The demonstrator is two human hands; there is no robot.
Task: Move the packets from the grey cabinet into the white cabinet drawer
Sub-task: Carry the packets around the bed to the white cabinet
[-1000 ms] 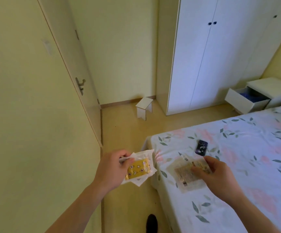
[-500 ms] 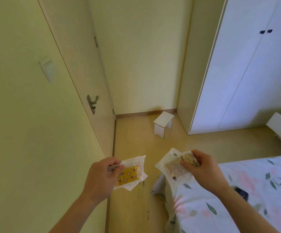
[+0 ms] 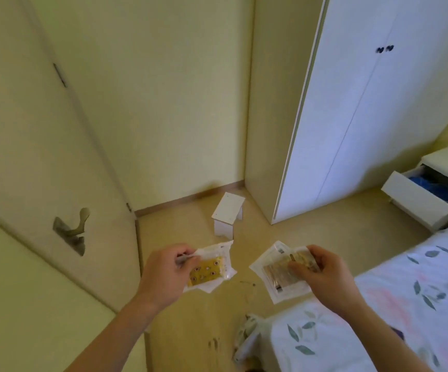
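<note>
Pale yellow walls [image 3: 164,89] all round, meeting in a corner at twelve o'clock. At nine o'clock, a cream door [image 3: 43,157] with a lever handle [image 3: 72,229]. Tan wooden floor [image 3: 190,331] below, with a small white stool [image 3: 228,216] near the skirting. At two o'clock, a tall white wardrobe [image 3: 365,116] with dark knobs [image 3: 384,48]. At four o'clock, a bed [image 3: 378,318] under a leaf-patterned sheet. Soft daylight throughout.

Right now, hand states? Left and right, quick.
Left hand: closed, pinching the yellow packet at its edge.
Right hand: closed, gripping the beige packet.
</note>
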